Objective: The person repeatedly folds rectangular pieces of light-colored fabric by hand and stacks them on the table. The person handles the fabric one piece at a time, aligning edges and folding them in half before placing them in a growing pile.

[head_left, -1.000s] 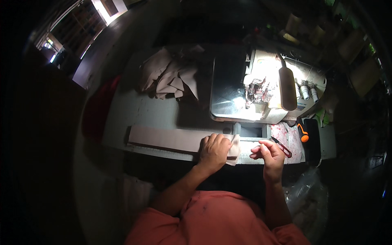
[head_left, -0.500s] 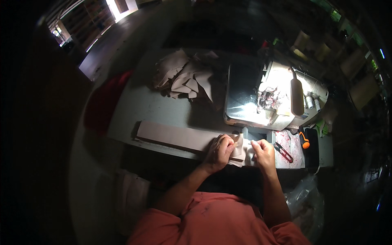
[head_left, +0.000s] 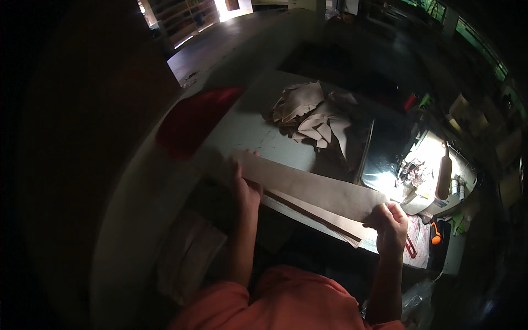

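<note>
A long pale beige strip [head_left: 316,184], of fabric or thin leather, is stretched between my hands above the table edge. My left hand [head_left: 247,187] grips its left end, with the thumb in front and fingertips showing beyond the upper edge. At the other end, my right hand [head_left: 391,223] pinches the strip's lower right corner between thumb and bent fingers. Below it lies a stack of similar strips [head_left: 335,221] along the front of the table, partly covered by the raised strip.
A sewing machine [head_left: 423,170] under a bright light stands at the right. Red thread snips [head_left: 410,248] and an orange-handled tool [head_left: 435,236] lie near my right hand. Crumpled beige pieces [head_left: 313,118] are heaped farther back on the table [head_left: 242,132]; something red [head_left: 198,118] is at the left.
My hands were close together at the stack's right end. The left has moved far left, and a strip is now lifted off the stack between both hands. The view has shifted left.
</note>
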Demonstrator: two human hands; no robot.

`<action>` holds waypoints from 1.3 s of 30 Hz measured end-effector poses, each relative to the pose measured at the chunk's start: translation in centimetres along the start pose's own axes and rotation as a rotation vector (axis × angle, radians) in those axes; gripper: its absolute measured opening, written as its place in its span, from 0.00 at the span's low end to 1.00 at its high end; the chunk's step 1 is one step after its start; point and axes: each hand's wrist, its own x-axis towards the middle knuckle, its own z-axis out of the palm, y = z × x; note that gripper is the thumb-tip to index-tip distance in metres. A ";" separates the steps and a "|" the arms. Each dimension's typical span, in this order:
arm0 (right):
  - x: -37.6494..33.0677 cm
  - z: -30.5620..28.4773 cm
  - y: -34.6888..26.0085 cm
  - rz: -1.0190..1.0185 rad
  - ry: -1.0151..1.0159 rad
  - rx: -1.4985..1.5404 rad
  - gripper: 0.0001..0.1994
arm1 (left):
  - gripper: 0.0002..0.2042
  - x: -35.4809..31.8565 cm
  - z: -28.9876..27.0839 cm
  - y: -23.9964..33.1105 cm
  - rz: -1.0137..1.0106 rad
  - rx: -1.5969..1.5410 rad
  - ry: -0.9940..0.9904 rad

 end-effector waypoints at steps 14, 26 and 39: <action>-2.1 -0.1 -0.3 0.019 -0.127 0.064 0.10 | 0.35 -11.2 10.4 -8.2 0.518 1.581 -1.390; -2.9 -1.3 -1.0 0.022 -0.106 0.025 0.08 | 0.06 -9.0 14.5 -8.4 -0.465 1.175 -1.072; 1.7 -3.9 1.0 -0.109 0.137 -0.058 0.08 | 0.04 -6.7 16.5 -14.6 0.548 1.412 -1.519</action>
